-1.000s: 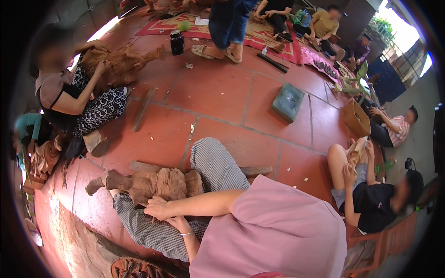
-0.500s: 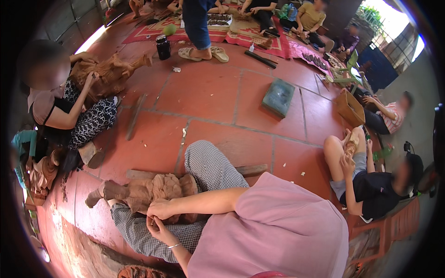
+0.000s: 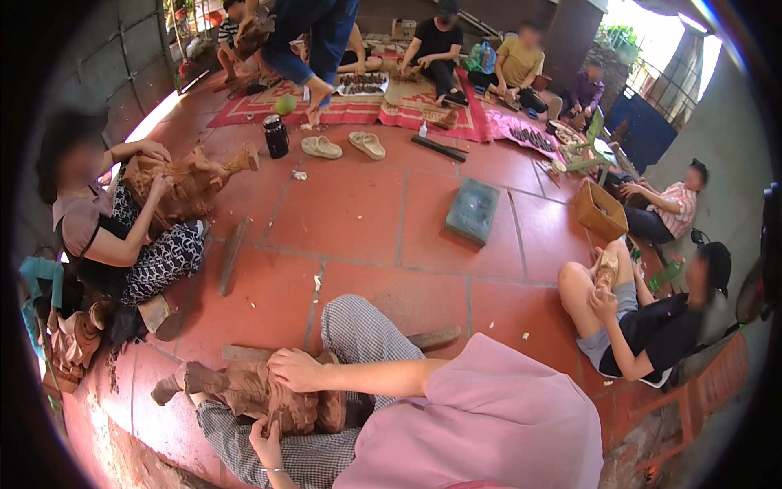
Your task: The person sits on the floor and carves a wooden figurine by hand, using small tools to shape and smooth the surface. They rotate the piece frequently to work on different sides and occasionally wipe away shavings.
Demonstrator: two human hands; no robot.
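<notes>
A brown carved wooden figure (image 3: pixel 265 395) lies across my lap, over my checked trousers, its rounded base toward my body. My right hand (image 3: pixel 295 370) is on the figure's upper side, its fingers bent over the carved surface. Lower down, my left hand (image 3: pixel 265 444), with a bracelet at the wrist, presses its pinched fingertips against the near side of the carving. Whatever may be between those fingertips is too small to make out. A wooden bar (image 3: pixel 244 353) lies on the floor just beyond the figure.
On the left a person holds a larger carving (image 3: pixel 191 183); another at right works on a small one (image 3: pixel 607 273). A dark green block (image 3: pixel 472 212), a wooden stick (image 3: pixel 234 257), sandals (image 3: pixel 322 147) and a black flask (image 3: pixel 275 136) are on the tiles. People sit on a red mat (image 3: pixel 399 110).
My hands were together at the figure's near side; now the right has moved up onto it and the left lower. The standing person has stepped out of the sandals onto the mat, toward the left.
</notes>
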